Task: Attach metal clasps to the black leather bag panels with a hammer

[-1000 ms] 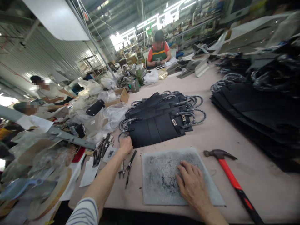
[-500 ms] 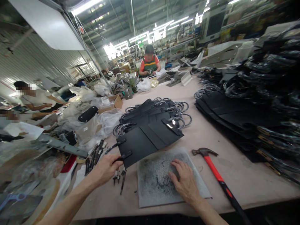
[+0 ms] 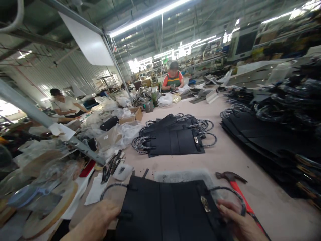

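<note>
The flat black leather-like bag panel (image 3: 168,207) is right here at the near side, over the pale grey rectangular slab (image 3: 184,176), leaving only the slab's far strip showing. The person's left hand (image 3: 102,214) is curled closed on the panel's left end; the right hand (image 3: 237,214) has closed on the other end, near a shiny metal clasp (image 3: 205,204), though blur hides exactly where the fingers press. Half a second ago the left hand alone had the panel and the right lay on the slab; now the panel is spread between two grips, and the slab is mostly covered. Whether it rests on the slab or hangs just above, I can't tell.

Right of the slab lies a claw hammer with a red-and-black handle (image 3: 241,195), on the pinkish desk (image 3: 233,159). Left of the slab are slim black tools (image 3: 111,167). Beyond the slab sits an overlapping pile of similar black panels (image 3: 173,142); right of it, a bigger black stack (image 3: 263,134). Past the slab's far left stands an open brown cardboard box (image 3: 136,114). Farthest beyond the slab, a co-worker in a green apron (image 3: 173,81) is seated.
</note>
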{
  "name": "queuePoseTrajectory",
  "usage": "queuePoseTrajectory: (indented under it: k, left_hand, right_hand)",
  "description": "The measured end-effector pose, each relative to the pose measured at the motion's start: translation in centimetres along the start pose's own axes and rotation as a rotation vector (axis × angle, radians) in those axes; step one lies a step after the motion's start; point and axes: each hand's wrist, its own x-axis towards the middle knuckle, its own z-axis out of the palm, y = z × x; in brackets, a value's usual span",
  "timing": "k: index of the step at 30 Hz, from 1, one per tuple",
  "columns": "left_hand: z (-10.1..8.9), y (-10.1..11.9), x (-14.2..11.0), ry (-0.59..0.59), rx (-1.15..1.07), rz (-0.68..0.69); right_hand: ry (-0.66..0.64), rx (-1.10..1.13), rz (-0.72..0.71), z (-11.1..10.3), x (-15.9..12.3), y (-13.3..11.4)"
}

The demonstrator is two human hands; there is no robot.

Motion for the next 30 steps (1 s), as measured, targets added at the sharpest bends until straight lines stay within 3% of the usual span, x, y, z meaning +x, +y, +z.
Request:
queuePoseTrajectory:
  k: [2,5,6,9,11,13,15,19,23,26,30]
  left_hand:
    - [-3.0,-1.6,2.6,0.102,0.144,0.106]
    - [-10.1,-3.5,8.8,0.318,0.293,0.274]
    - [-12.4,-3.9,11.2,0.397,0.307,0.267]
    - [-17.0,-4.6,18.7,0.719,0.239,0.044]
    - [-17.0,-3.6,22.6,0.793,0.164,-0.087]
    - [-14.9,-1.4,24.8,0.720,0.090,-0.127]
    - [-11.0,1.2,25.2,0.577,0.037,-0.132]
    - [-1.1,5.1,22.4,0.405,-0.175,-0.233]
    - [7.0,7.4,18.5,0.355,-0.348,-0.332]
    - [10.3,8.8,16.4,0.370,-0.428,-0.376]
    - [11.6,10.2,15.5,0.459,-0.523,-0.434]
  right_hand:
    - [-0.022,-0.068,-0.028,-0.3,-1.3,1.2]
    - [-0.050,0.009,-0.139,1.0,-3.6,3.7]
    - [-0.053,0.035,-0.183,1.9,-4.4,4.6]
    - [-0.195,0.001,-0.238,4.9,-6.2,7.7]
    - [-0.356,-0.108,-0.265,6.8,-6.6,9.4]
    - [-0.482,-0.188,-0.264,8.3,-6.5,10.6]
    - [-0.549,-0.190,-0.221,9.3,-6.0,11.4]
    - [-0.612,-0.117,-0.125,9.5,-5.5,12.3]
    - [-0.652,-0.009,0.028,8.4,-6.1,12.5]
    - [-0.654,0.116,0.144,8.2,-6.5,12.7]
    - [-0.620,0.148,0.217,9.5,-7.0,13.9]
